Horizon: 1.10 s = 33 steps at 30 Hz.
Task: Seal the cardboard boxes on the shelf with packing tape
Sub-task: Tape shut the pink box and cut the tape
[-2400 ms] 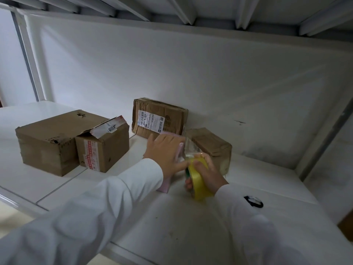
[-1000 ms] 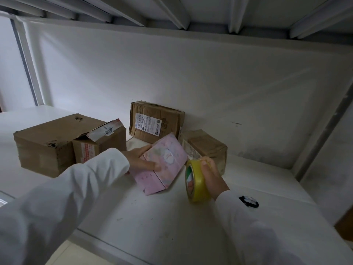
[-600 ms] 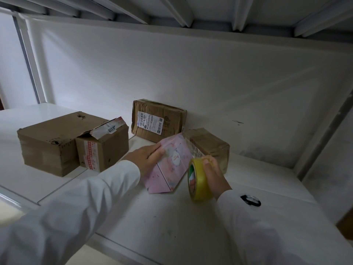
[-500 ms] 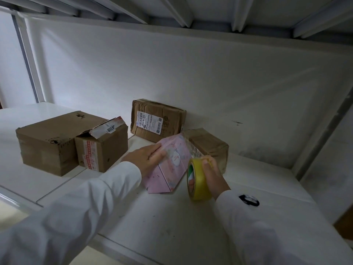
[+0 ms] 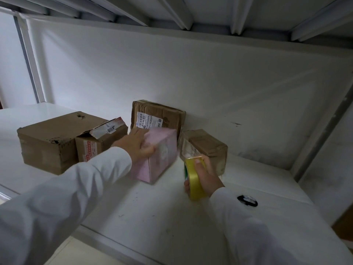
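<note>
A pink patterned box point(image 5: 162, 155) stands upright on the white shelf point(image 5: 149, 207), a little blurred. My left hand point(image 5: 136, 146) grips its upper left side. Just to the right, my right hand point(image 5: 206, 175) holds a yellow roll of packing tape point(image 5: 193, 180) on edge. A clear strip of tape point(image 5: 183, 150) stretches from the roll toward the box's right side.
Several brown cardboard boxes sit behind: a large one point(image 5: 47, 138) at the left, a smaller one with a torn flap point(image 5: 99, 138) beside it, a labelled one point(image 5: 158, 117) against the back wall, and a small one point(image 5: 208, 146) to the right. A small black object point(image 5: 247, 200) lies on the shelf at the right.
My left hand has turned the pink box from a tilted, flat-facing pose to upright. The tape roll has stayed in my right hand, close beside the box.
</note>
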Each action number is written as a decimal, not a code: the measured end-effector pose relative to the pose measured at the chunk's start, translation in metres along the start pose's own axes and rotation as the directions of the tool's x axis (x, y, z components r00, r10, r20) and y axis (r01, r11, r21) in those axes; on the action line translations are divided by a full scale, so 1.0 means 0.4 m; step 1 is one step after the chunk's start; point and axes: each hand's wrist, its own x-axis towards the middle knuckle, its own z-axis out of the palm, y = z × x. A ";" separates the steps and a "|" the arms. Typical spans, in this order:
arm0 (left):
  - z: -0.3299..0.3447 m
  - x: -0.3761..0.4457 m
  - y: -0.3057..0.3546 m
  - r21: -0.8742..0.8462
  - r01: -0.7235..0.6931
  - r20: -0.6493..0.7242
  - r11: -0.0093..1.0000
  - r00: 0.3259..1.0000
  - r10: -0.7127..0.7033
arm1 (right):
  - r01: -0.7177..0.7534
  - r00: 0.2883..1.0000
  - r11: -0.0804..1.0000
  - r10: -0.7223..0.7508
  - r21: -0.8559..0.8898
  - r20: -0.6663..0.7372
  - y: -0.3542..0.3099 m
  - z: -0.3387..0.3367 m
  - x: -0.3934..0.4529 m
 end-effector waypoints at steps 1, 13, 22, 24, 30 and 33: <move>-0.008 -0.002 0.008 0.118 -0.084 0.071 0.989 0.995 0.076 | -0.002 1.000 1.000 0.002 -0.003 -0.001 -0.002 -0.001 0.003; 0.094 -0.001 0.010 0.170 0.268 0.406 0.948 0.858 -0.316 | 0.001 1.000 1.000 -0.001 -0.014 -0.030 -0.013 0.000 -0.017; 0.029 0.031 0.031 0.161 0.278 0.489 0.947 0.811 -0.321 | -0.030 0.998 0.994 0.022 -0.110 -0.067 -0.043 -0.004 -0.031; 0.033 0.033 0.070 0.211 0.213 0.354 0.954 0.893 -0.278 | -0.033 0.997 0.990 0.023 -0.137 -0.078 -0.043 -0.002 -0.028; 0.140 -0.015 0.115 0.416 0.089 0.287 0.905 0.931 -0.224 | -0.023 0.997 0.987 0.011 -0.158 -0.081 -0.050 0.010 -0.033; 0.142 -0.025 0.111 0.416 0.100 0.224 0.904 0.952 -0.208 | -0.020 0.998 0.994 0.013 -0.108 -0.060 -0.054 0.016 -0.042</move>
